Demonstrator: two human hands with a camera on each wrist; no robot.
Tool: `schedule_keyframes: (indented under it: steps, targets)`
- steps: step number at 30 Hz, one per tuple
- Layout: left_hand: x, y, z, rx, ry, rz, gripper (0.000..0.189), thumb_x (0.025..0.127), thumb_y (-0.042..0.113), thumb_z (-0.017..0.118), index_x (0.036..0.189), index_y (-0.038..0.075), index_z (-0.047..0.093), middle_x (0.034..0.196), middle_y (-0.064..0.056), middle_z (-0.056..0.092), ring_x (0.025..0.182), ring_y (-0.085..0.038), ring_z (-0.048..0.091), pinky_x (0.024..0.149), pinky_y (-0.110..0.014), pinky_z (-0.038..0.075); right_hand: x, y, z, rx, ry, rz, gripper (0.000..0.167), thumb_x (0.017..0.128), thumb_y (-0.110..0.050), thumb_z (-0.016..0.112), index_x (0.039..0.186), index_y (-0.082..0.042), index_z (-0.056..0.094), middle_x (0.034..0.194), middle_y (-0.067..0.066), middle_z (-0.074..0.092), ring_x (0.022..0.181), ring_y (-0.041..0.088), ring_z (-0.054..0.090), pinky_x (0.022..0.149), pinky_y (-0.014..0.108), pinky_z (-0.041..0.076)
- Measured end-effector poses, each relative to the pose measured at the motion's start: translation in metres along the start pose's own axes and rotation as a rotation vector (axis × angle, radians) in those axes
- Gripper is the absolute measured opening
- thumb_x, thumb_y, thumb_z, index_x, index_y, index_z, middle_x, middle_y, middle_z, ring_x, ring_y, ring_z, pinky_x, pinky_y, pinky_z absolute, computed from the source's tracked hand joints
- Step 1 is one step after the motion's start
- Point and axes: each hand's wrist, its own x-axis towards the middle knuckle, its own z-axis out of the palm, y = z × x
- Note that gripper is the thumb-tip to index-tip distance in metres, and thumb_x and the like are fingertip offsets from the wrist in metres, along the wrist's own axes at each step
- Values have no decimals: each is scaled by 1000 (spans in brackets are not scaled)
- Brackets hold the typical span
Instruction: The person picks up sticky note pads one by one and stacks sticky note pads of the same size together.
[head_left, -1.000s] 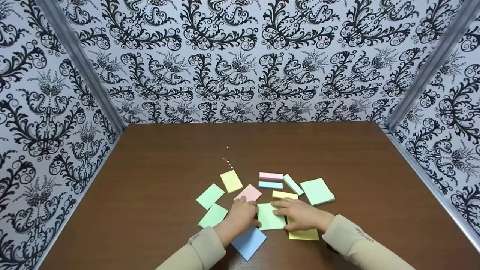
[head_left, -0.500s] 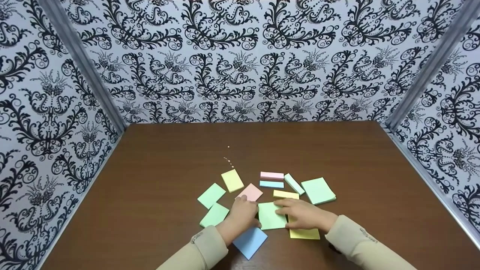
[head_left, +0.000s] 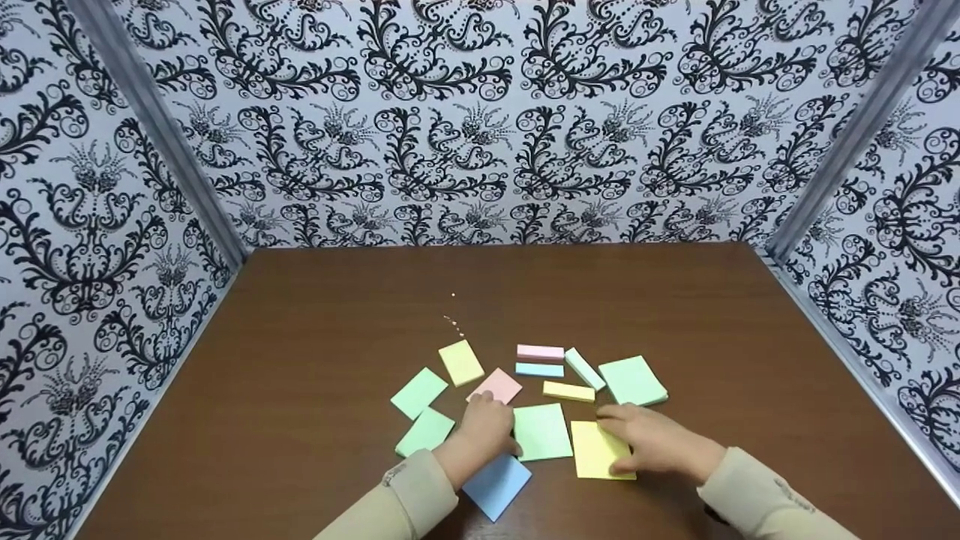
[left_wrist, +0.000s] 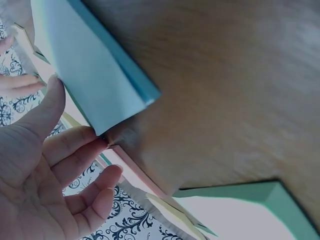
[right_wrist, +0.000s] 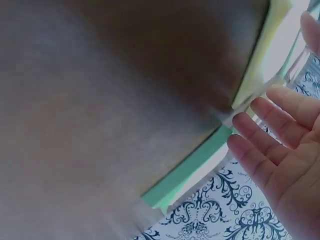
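Observation:
My left hand [head_left: 484,429] rests at the left edge of a light green square sticky-note pad [head_left: 541,433]. Under its wrist side lies a blue sticky-note pad [head_left: 496,486], and its fingertips overlap a pink pad [head_left: 499,385] in the head view. In the left wrist view the fingers [left_wrist: 90,150] are loosely bent beside the blue pad [left_wrist: 97,65]. My right hand [head_left: 660,439] is over the right side of a yellow square pad [head_left: 592,454], thumb and fingers apart. Its fingers [right_wrist: 255,135] look extended in the right wrist view.
Left of the hands lie two green pads [head_left: 420,393] and a small yellow pad [head_left: 461,362]. Behind are narrow pink [head_left: 540,351], blue [head_left: 539,370], green [head_left: 584,369] and yellow [head_left: 568,391] note strips. A green stack [head_left: 634,380] lies right. Patterned walls surround the table.
My right hand has moved right, off the light green pad and onto the yellow pad's right side, uncovering more of both. The left hand has stayed at the green pad's edge.

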Motion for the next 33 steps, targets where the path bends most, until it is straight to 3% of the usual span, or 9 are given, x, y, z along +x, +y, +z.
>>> schedule_keyframes:
  steps: [8,17,28,33]
  targets:
    - [-1,1,-1,25,-6,0,42,60,59,72,64,18,67,74,2,65,73,-16,51,73,-30,42,-3,0,6,-56,74,-88,50,72,-30,73,108,2,60,116,12,54,101,26,53,86,39,43]
    - [-1,1,-1,57,-17,3,46,60,61,71,70,17,68,77,3,66,77,-15,52,75,-29,42,-3,-1,9,-166,125,-228,53,71,-35,73,108,3,62,115,15,55,97,26,54,82,38,45]
    - [-1,2,-3,40,-17,8,43,61,58,72,69,17,67,76,2,65,76,-16,52,76,-29,42,-1,8,2,-253,136,-372,42,63,-26,78,98,-6,64,117,13,58,102,24,56,80,38,47]
    - [-2,1,-3,37,-11,13,43,60,59,72,69,16,67,76,1,65,76,-16,52,75,-29,42,-1,10,0,-299,121,-389,47,59,-24,80,100,-6,65,119,11,58,105,26,57,78,43,48]
